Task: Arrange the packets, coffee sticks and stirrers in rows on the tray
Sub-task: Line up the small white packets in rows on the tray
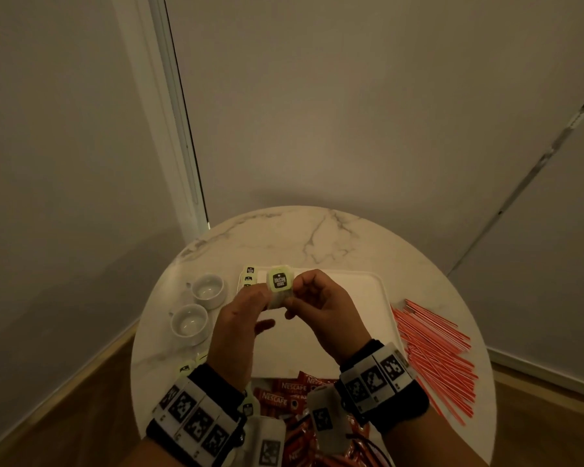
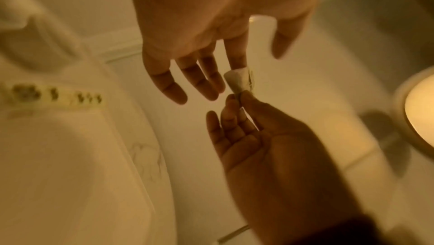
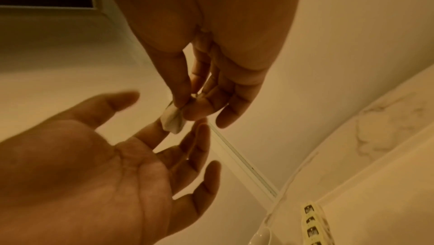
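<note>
The tray [image 1: 368, 291] is holding packets [image 1: 249, 276] at its 10 o'clock corner. The right hand [image 1: 321, 308] is pinching a packet [image 1: 279, 284]; the left hand [image 1: 240, 318] is touching it, fingers straight.

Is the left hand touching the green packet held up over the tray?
Touching. In the left wrist view the left hand's index fingertip meets the green packet, pinched from the other side by the right hand.

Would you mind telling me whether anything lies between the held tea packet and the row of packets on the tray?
Nothing visible: the tea packet, pinched by the right hand, hangs beside the row of packets at the tray's far-left edge.
</note>
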The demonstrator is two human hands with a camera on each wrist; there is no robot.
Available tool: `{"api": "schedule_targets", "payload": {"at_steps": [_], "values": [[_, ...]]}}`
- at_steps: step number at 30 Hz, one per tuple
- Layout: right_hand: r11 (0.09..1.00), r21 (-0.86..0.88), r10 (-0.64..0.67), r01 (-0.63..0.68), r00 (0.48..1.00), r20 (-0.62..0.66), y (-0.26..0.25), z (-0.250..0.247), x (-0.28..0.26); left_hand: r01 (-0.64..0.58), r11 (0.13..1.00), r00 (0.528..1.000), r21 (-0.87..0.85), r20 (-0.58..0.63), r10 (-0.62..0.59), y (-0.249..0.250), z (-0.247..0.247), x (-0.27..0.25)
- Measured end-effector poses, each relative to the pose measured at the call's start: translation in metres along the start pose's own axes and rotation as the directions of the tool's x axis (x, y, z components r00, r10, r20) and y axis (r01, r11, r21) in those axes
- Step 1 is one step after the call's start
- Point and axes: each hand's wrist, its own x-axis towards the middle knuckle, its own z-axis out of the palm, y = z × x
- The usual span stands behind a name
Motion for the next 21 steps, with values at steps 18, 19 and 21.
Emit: {"api": "schedule_targets", "payload": {"at_steps": [18, 19, 21], "values": [[0.971, 0.233, -0.055, 0.051, 0.998, 0.012, -0.024, -0.008, -0.004, 0.239, 0.85, 0.967, -0.469, 0.191, -0.166, 0.002, 0.019, 0.0], [0.979, 0.202, -0.045, 0.04, 0.999, 0.02, -0.023, -0.009, -0.004, 0.232, 0.855, 0.97, -0.464, 0.179, -0.166, 0.001, 0.019, 0.0], [0.993, 0.116, -0.028, 0.025, 0.999, 0.019, -0.022, -0.011, -0.003, 0.218, 0.863, 0.974, -0.457, 0.154, -0.164, -0.001, 0.017, 0.002]]}}
